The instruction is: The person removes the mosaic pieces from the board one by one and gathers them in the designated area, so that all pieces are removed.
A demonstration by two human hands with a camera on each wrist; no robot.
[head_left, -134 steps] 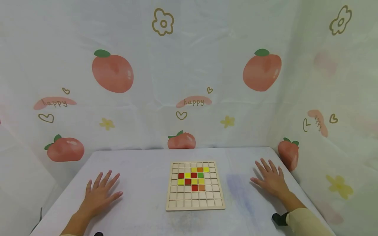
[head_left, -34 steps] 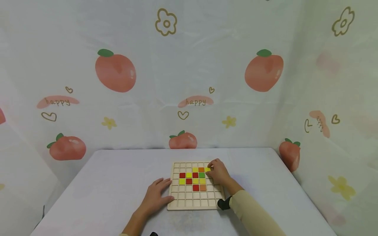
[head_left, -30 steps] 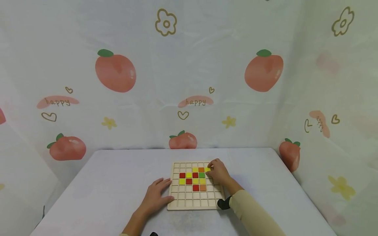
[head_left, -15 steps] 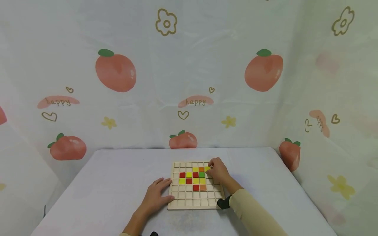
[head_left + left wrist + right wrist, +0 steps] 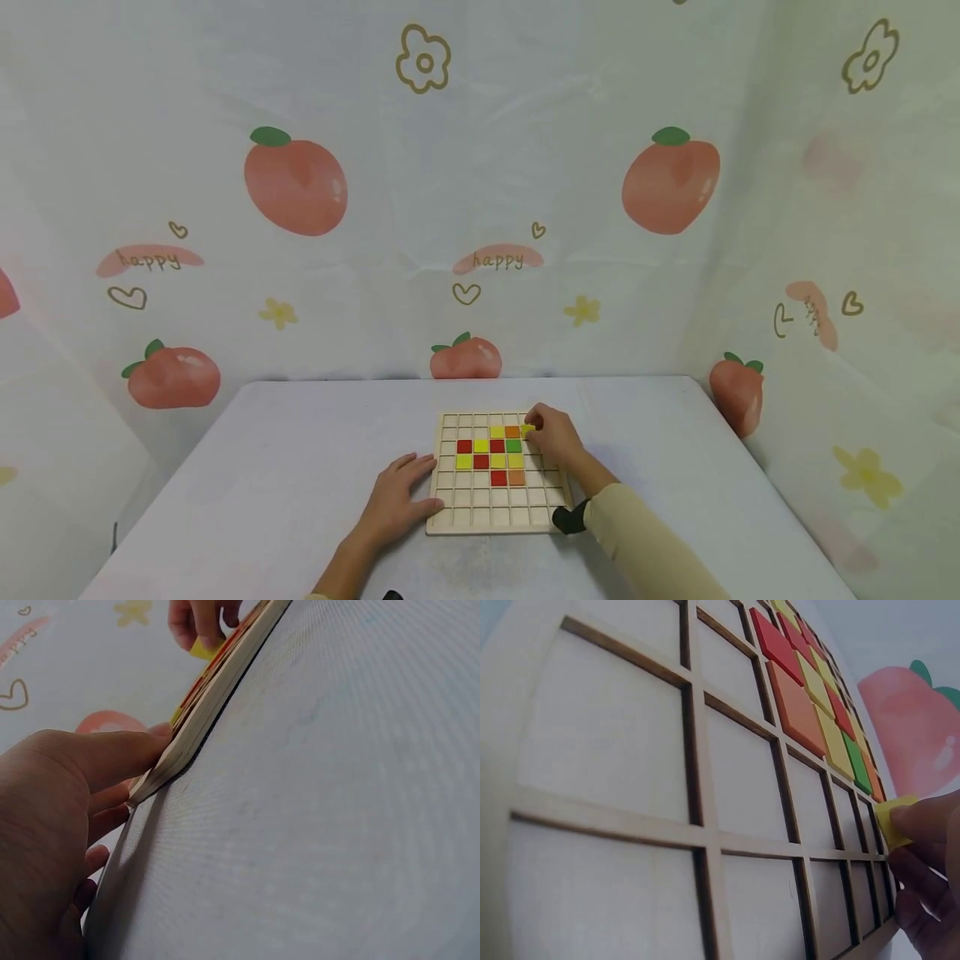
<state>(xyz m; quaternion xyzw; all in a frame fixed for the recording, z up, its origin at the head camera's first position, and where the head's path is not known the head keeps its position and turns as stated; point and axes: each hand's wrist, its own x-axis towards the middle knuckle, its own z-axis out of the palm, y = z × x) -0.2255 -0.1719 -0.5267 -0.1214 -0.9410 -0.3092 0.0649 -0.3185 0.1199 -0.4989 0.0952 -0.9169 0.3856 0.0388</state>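
A square wooden grid board (image 5: 495, 529) lies on the white table, with red, yellow, green and orange tiles (image 5: 776, 637) in some of its cells. My right hand (image 5: 557, 436) pinches a yellow tile (image 5: 892, 823) between thumb and fingers at the board's far right. In the right wrist view that tile stands tilted, partly hidden by the fingertips. At the board's left edge rests my left hand (image 5: 395, 498), its fingers spread. Its thumb (image 5: 124, 754) touches the near left corner of the board in the left wrist view.
The white table (image 5: 300, 467) reaches round the board on all sides. Behind it hangs a white curtain (image 5: 570, 100) printed with red fruit, flowers and hearts. A black wrist strap piece (image 5: 570, 518) on the right arm overlaps the board's near right corner.
Both hands came in from the table's sides to the board. Over the last half second the right hand has tipped up the yellow tile; the left hand has stayed still.
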